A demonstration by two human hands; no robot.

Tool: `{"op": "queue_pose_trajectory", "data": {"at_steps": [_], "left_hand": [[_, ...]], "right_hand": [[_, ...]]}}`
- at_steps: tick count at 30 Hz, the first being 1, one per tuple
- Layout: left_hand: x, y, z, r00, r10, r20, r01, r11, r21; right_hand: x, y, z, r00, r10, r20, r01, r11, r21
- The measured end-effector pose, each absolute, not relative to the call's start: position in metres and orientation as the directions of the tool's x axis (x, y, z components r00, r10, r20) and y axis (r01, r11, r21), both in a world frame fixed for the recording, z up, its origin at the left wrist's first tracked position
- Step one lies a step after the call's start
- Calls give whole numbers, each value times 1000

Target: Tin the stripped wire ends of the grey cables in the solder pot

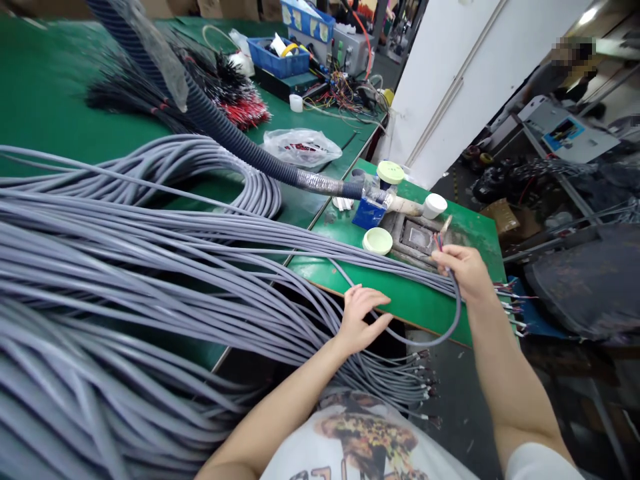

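Note:
A huge bundle of grey sheathed cables (100, 267) fills the left of my view and runs across a green-topped board (415, 300). My right hand (463, 270) is closed around one cable's end, with thin coloured wires (439, 243) sticking out above my fingers. That cable (430, 341) loops down and back under my left hand (361, 320), whose fingers curl over it at the board's near edge. Just past my right hand, a small rectangular metal pot (416, 237) sits in a pale, crusted mount.
A pale green lid (377, 241), a white cup (435, 205) and a blue block (369, 213) stand on the board. A black corrugated hose (225, 133) crosses overhead. Behind lie black-and-red wire bunches (225, 93), a plastic bag (303, 147) and a blue crate (279, 57).

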State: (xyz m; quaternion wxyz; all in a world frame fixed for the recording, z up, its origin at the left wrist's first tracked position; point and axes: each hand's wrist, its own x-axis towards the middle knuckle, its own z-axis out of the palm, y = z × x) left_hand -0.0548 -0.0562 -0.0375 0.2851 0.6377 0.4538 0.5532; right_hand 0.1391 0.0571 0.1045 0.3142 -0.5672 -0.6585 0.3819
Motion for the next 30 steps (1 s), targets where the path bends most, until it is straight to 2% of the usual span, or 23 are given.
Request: {"op": "queue_pose_trajectory", "data": {"at_steps": [2,4,7,10,13,15,17,19,21,23,25,27,30], "left_hand": [[-50,-51,-25,-113,924,366,27,-365,931],[-40,-45,-12,-102,959,264,-253,-282,925],[-21,-39,3,-25,985,171,-575,-154,803],[-10,-40,16,-45,984,174,-712,-154,685],[-12,-42,26,-130,974,185,-708,-221,671],[-18,-45,31,-242,941,236,-577,-336,744],[-24,-50,34,-310,855,415,-327,-506,798],[-26,-56,33,-271,743,612,-116,-657,745],[-24,-61,31,-235,705,670,-70,-699,711],[-21,-65,28,-268,792,548,-161,-598,785],[-18,-69,26,-238,919,315,-365,-386,848],[-16,-71,24,-62,991,115,-571,-130,811],[-18,-75,21,245,969,28,-694,155,704]], "right_hand": [[128,25,107,-185,982,-44,426,40,-904],[117,2,105,-206,976,-72,374,11,-927],[105,-18,99,-234,969,-79,310,-3,-951],[103,-29,96,-228,972,-54,271,10,-963],[107,-42,97,-250,965,-84,224,-27,-974],[111,-52,95,-290,951,-109,171,-60,-983],[114,-62,91,-289,952,-100,90,-77,-993],[115,-70,85,-254,964,-80,-1,-83,-997],[113,-75,79,-232,970,-75,-72,-94,-993],[110,-79,75,-218,973,-76,-106,-101,-989],[106,-82,72,-203,977,-69,-117,-94,-989],[103,-85,71,-190,980,-62,-105,-83,-991],[106,-86,73,-244,965,-94,20,-92,-996]]}}
